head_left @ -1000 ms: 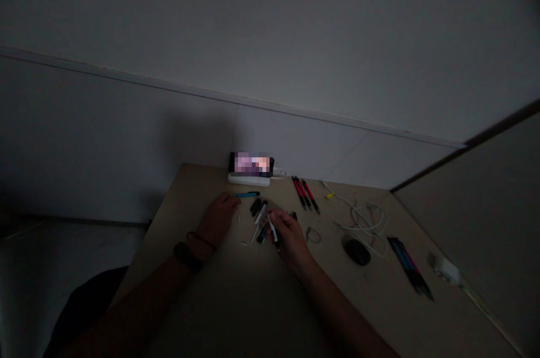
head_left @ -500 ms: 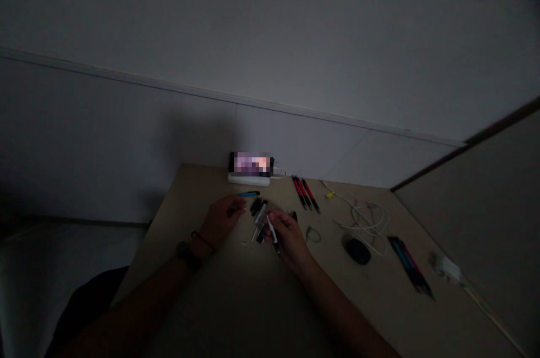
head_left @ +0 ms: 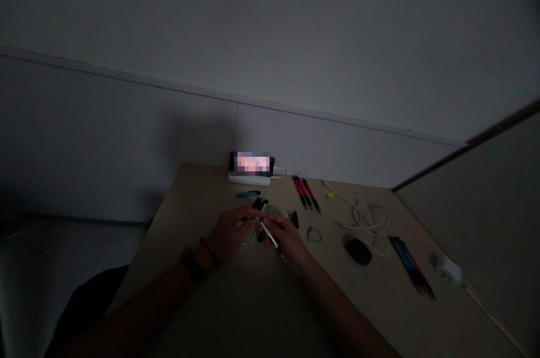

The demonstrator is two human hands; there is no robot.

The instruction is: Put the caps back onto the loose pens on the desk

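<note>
In dim light, my right hand is closed round a slim pen part with a white and dark barrel, held slanted over the table. My left hand has its fingers pinched at the upper end of that same pen part; whether it also holds a small piece is hidden. Just beyond both hands lies a heap of loose dark and white pen pieces. A blue pen part lies alone further back on the left.
A phone leans on a white block at the table's far edge. Three red pens, a white cable, a dark mouse, several dark and blue pens and a white plug lie to the right.
My left hand has come back from near the blue pen part toward the right hand and now meets the pen part there. The right hand tilted the pen part slightly.
</note>
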